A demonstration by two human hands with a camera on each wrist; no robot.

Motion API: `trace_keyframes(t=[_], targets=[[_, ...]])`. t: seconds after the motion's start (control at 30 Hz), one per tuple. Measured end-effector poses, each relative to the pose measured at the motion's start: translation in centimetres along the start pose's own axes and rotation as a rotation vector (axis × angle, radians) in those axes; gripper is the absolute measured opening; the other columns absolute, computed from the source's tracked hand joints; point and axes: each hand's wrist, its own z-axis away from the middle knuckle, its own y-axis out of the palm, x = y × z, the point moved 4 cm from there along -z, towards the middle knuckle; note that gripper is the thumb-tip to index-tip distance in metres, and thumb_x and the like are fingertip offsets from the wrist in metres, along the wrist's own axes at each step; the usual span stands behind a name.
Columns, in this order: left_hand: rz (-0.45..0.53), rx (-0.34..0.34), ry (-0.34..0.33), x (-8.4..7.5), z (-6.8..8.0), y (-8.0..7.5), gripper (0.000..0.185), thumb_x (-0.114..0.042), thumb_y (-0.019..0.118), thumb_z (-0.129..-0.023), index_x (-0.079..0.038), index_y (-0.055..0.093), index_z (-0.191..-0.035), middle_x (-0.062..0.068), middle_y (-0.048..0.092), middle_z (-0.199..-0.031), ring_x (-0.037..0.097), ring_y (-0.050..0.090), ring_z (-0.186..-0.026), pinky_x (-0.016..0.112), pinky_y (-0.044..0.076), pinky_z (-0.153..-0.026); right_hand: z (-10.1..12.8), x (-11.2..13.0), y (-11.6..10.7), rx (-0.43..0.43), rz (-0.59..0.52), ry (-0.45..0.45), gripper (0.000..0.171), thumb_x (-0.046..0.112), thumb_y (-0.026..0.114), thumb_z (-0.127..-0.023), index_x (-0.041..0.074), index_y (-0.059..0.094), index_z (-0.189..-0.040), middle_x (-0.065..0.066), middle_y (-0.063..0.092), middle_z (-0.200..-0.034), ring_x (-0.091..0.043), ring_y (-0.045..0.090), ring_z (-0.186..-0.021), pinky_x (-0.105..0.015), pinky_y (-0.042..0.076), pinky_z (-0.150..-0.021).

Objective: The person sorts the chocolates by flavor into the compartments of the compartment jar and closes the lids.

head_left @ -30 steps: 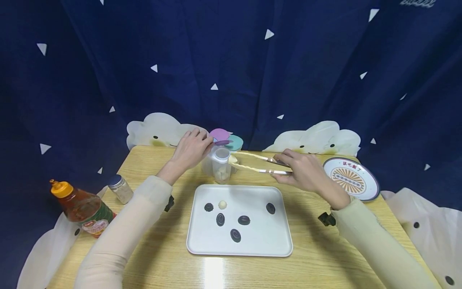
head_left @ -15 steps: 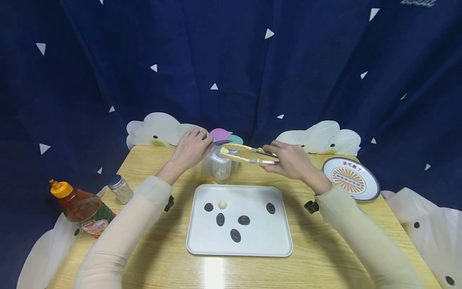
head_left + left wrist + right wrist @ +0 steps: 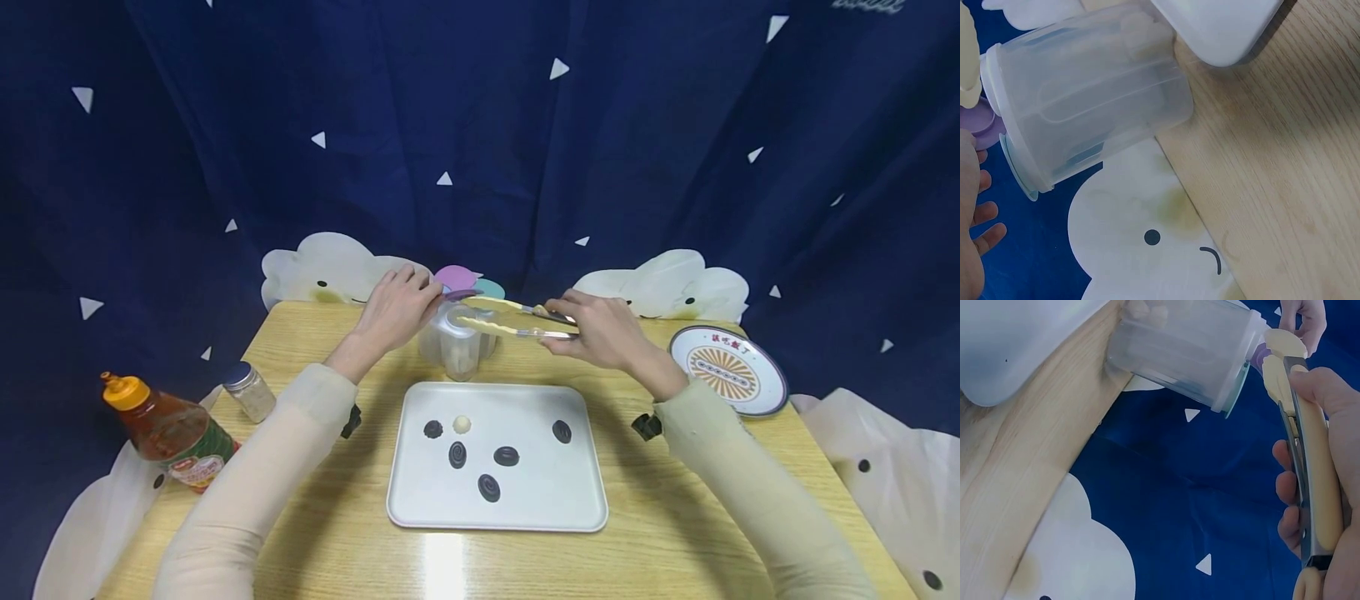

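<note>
My left hand (image 3: 401,304) pinches the raised purple lid (image 3: 462,294) of a translucent plastic container (image 3: 461,358). With my right hand (image 3: 603,329) I grip a pair of tongs (image 3: 510,331), whose pale yellow tips lie over the container's round mouth. No piece shows between the tips. In the right wrist view the tongs' long handles (image 3: 1313,462) lie between thumb and fingers. Pale pieces (image 3: 1147,311) show through the container's wall near its bottom. On the white tray (image 3: 427,504) in front are one cream-coloured piece (image 3: 461,425) and several dark chocolates (image 3: 489,487).
A sauce bottle (image 3: 176,437) with a yellow cap and a small blue-capped jar (image 3: 251,392) stand at the left. An oval plate (image 3: 727,400) lies at the right. Pink and teal lids (image 3: 455,277) rise behind the container. A dark blue curtain (image 3: 480,125) hangs behind the table.
My right hand has brought the tongs leftward from beside the container to over its mouth. The pale piece between their tips has been let go there. My left hand stays at the lid.
</note>
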Motion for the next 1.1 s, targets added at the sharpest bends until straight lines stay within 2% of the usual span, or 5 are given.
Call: trace_keyframes(t=[0.23,0.57,0.83,1.1], targets=[[0.002,-0.006,0.007,0.0,0.0,-0.1,0.016,-0.025,0.065,-0.105,-0.012,0.071,-0.111,0.010,0.070,-0.107,0.032,0.060,-0.097,0.043,0.051,-0.080,1.4,0.0,-0.8,-0.036,0.014,-0.019,0.049,0.048,0.083,-0.081,0.014,0.077,-0.115,-0.005,0.075,-0.097,-0.022,0.067,-0.066,-0.040,0.048,-0.049],[0.003,-0.006,0.011,0.0,0.0,0.1,0.016,-0.025,0.065,-0.105,-0.011,0.071,-0.112,0.011,0.070,-0.108,0.033,0.060,-0.098,0.044,0.052,-0.081,4.5,1.1,-0.7,-0.010,0.058,-0.126,0.049,0.051,0.084,-0.079,0.016,0.077,-0.114,0.001,0.075,-0.096,-0.012,0.064,-0.063,-0.026,0.036,-0.045],[0.000,-0.019,0.015,0.1,0.1,0.1,0.016,-0.024,0.065,-0.105,-0.012,0.071,-0.111,0.011,0.070,-0.108,0.033,0.060,-0.099,0.044,0.052,-0.081,6.2,2.5,1.0,0.003,0.034,-0.175,0.045,0.048,0.087,-0.077,0.017,0.077,-0.108,0.004,0.072,-0.090,-0.009,0.063,-0.063,-0.030,0.048,-0.049],[0.002,-0.013,0.009,0.1,0.1,0.1,0.016,-0.026,0.065,-0.105,-0.012,0.070,-0.111,0.011,0.070,-0.106,0.032,0.059,-0.097,0.043,0.051,-0.080,7.3,3.5,3.7,0.100,0.023,-0.176,0.045,0.049,0.084,-0.080,0.017,0.077,-0.112,0.005,0.070,-0.090,-0.006,0.058,-0.062,-0.027,0.046,-0.049]])
